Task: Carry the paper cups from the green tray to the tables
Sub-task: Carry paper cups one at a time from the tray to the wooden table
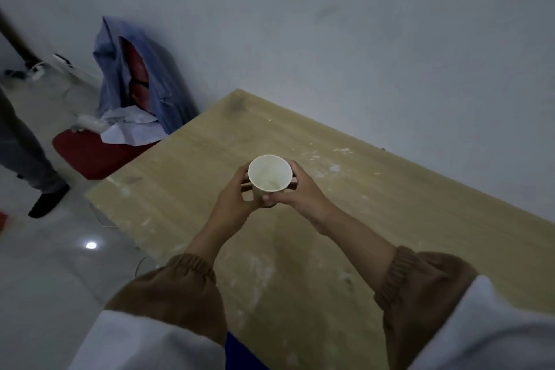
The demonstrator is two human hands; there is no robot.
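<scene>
I count one paper cup (269, 173). Two hands on it: left hand (237, 198), right hand (300, 189). One counter (390, 189). Two brown sleeves: left sleeve (186, 294), right sleeve (420, 288). One red chair (90, 156), one blue garment (168, 93) over its back. White papers (132, 129) on the seat, sheets too crumpled for me to count. One black shoe (48, 201) on the floor.
</scene>
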